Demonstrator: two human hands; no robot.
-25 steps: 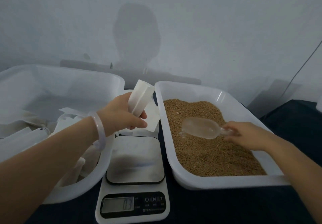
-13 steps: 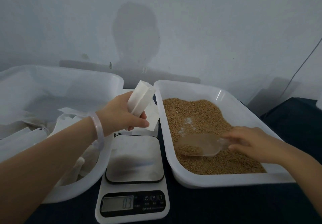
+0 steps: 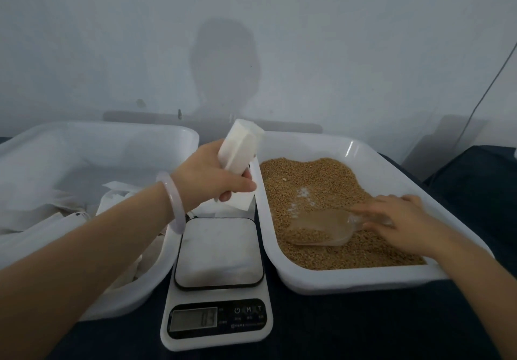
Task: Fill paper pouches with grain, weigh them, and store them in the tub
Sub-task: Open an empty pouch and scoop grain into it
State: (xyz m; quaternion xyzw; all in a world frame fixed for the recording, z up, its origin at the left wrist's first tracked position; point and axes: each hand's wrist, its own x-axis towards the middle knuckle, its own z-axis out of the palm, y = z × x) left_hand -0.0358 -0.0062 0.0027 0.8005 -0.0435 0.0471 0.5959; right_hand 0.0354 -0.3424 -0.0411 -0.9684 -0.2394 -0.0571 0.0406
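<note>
My left hand (image 3: pixel 215 176) grips a white paper pouch (image 3: pixel 237 147), held upright with its open mouth up, above the gap between the two tubs. My right hand (image 3: pixel 391 219) holds the handle of a clear plastic scoop (image 3: pixel 321 226) that lies low in the brown grain (image 3: pixel 316 180), with grain inside its bowl. The grain fills a white tub (image 3: pixel 363 278) on the right. A white digital scale (image 3: pixel 218 275) stands in the middle with nothing on its platform. On the left a white tub (image 3: pixel 92 138) holds several white pouches (image 3: pixel 117 197).
A dark cloth (image 3: pixel 321 329) covers the table under the tubs and scale. A pale wall rises close behind. A thin cable (image 3: pixel 486 91) runs down the wall at the far right. A bangle (image 3: pixel 174 203) circles my left wrist.
The scoop has gone from lifted above the grain down into it and toward me, and now carries grain. My left hand with the pouch has stayed nearly still.
</note>
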